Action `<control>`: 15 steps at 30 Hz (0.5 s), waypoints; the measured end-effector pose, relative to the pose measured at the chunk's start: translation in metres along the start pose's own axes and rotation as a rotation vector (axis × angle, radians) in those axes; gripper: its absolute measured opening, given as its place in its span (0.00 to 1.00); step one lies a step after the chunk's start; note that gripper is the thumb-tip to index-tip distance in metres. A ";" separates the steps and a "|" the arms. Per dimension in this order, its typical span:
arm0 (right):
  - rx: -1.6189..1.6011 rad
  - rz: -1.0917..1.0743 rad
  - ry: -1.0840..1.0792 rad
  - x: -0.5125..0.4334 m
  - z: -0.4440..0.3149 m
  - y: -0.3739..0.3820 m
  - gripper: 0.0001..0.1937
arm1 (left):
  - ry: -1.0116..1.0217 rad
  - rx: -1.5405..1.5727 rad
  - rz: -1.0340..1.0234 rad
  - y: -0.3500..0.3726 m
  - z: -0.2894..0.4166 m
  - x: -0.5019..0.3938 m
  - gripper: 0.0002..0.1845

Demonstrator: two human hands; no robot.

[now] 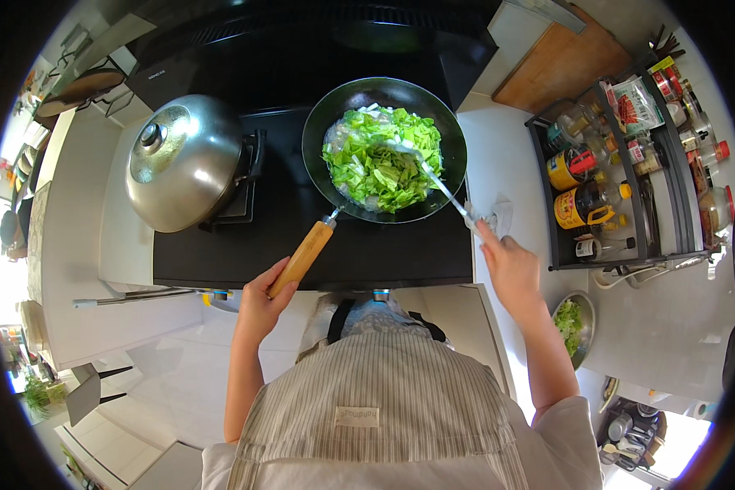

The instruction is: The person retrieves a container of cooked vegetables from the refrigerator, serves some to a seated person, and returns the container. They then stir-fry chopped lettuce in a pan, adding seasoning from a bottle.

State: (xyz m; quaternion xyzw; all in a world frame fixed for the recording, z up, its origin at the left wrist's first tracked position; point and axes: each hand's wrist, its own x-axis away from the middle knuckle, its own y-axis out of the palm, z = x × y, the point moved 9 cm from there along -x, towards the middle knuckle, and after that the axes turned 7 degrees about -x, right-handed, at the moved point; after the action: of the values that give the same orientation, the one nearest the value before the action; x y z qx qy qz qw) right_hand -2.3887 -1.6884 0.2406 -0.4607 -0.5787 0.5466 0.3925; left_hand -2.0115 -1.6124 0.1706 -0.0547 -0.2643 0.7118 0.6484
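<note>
A dark wok (383, 92) sits on the right side of the black stove top (220, 257). Chopped green leaves (386, 162) with white pieces fill its middle, and some liquid shows around them. My left hand (266, 300) grips the end of the wok's wooden handle (303, 257). In my right hand (511, 269) is the shaft of a metal spatula (447, 193), which slants into the leaves; its head is partly hidden among them. Just beyond my right fingers lies a crumpled clear plastic piece (496, 217) on the white counter.
A domed steel lid (202, 165) with a glass centre covers the left burner. To the right stands a black rack (554, 245) of sauce bottles and seasonings. Beside my right forearm is a steel bowl (588, 324) with chopped greens. A wooden board (557, 61) leans behind the rack.
</note>
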 end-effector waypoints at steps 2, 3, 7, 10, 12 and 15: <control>0.059 -0.055 -0.073 0.015 -0.020 -0.002 0.21 | -0.005 -0.005 0.000 0.000 -0.002 0.000 0.24; 0.045 -0.081 -0.056 0.022 -0.024 -0.007 0.22 | -0.006 -0.007 0.000 0.000 -0.003 0.001 0.24; 0.020 -0.171 -0.019 0.046 -0.036 -0.028 0.24 | 0.012 -0.023 0.016 -0.001 -0.003 0.002 0.24; 0.058 -0.214 -0.010 0.052 -0.039 -0.020 0.24 | 0.009 -0.032 0.006 0.000 -0.005 0.000 0.24; 0.096 -0.195 -0.034 0.044 -0.043 0.004 0.23 | 0.016 -0.034 0.001 0.001 -0.006 -0.001 0.24; -0.073 -0.116 -0.020 0.029 -0.045 0.009 0.22 | 0.021 -0.053 0.005 0.001 -0.006 0.001 0.24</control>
State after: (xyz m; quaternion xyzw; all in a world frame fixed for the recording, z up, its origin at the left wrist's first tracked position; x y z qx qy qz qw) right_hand -2.3524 -1.6490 0.2346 -0.4350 -0.6278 0.5061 0.4006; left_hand -2.0096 -1.6098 0.1655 -0.0800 -0.2760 0.7057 0.6476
